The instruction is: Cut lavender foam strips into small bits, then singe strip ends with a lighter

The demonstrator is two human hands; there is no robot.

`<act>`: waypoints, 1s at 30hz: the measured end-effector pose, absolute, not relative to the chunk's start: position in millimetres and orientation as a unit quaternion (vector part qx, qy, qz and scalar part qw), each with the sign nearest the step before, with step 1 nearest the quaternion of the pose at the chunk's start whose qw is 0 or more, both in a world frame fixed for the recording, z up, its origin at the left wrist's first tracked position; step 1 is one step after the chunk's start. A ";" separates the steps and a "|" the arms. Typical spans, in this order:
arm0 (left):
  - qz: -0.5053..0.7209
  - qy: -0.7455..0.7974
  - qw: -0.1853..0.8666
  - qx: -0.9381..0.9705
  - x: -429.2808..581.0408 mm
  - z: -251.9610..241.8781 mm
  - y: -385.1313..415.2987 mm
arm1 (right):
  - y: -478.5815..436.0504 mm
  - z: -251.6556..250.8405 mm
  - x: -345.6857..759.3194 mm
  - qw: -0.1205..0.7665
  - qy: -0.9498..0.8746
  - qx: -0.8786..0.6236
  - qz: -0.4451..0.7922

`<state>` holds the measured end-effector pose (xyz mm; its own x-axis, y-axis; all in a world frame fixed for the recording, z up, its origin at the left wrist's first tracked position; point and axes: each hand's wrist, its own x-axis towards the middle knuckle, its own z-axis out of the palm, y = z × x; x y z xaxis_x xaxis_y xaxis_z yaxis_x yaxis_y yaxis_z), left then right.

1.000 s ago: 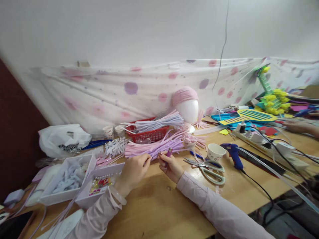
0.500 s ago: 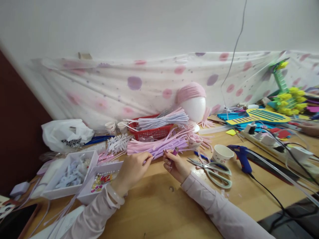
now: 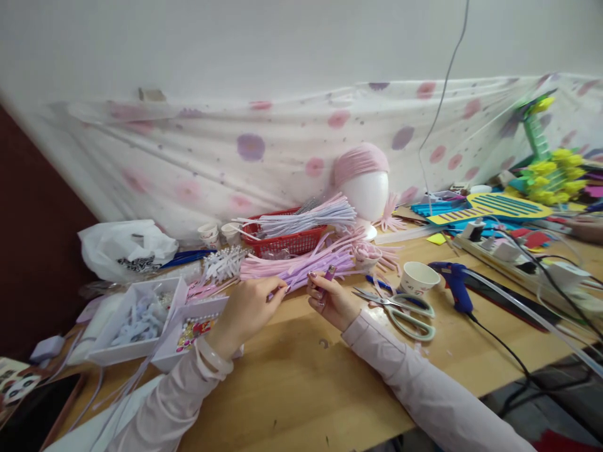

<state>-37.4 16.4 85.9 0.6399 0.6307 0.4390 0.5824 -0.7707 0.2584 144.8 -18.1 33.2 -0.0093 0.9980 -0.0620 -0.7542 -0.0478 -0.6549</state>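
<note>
My right hand (image 3: 334,301) is closed around a small purple lighter (image 3: 330,273), its metal end sticking up past the fingers. Across a narrow gap, my left hand (image 3: 249,307) is pinched, thumb against fingers; whatever is between the tips is too small to make out. Thin lilac ribbons (image 3: 149,358) run over the white boxes beside my left forearm. Just behind both hands lies a bundle of pink and purple fuzzy stems (image 3: 301,267). Scissors (image 3: 400,311) with pale green handles rest to the right of my right hand.
A red basket (image 3: 282,242) of pale stems and a white foam head (image 3: 367,191) stand behind. White boxes (image 3: 101,351) of small parts sit left. A paper cup (image 3: 419,278), blue glue gun (image 3: 455,285), power strip (image 3: 494,260) and cables are right. Another person's hand (image 3: 588,229) is far right.
The view has tilted down slightly, so the background sits higher. Both hands stay close together in nearly the same pose, and the lighter is a little more upright.
</note>
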 end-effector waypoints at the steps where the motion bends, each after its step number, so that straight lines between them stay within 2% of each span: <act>1: 0.257 0.336 0.048 0.905 -37.4 86.4 16.9 | -18.2 33.1 145.1 0.651 -0.225 -0.266 0.675; 30: 0.198 0.298 0.043 0.933 -35.4 84.7 17.6 | -14.9 32.5 150.6 0.632 -0.225 -0.267 0.692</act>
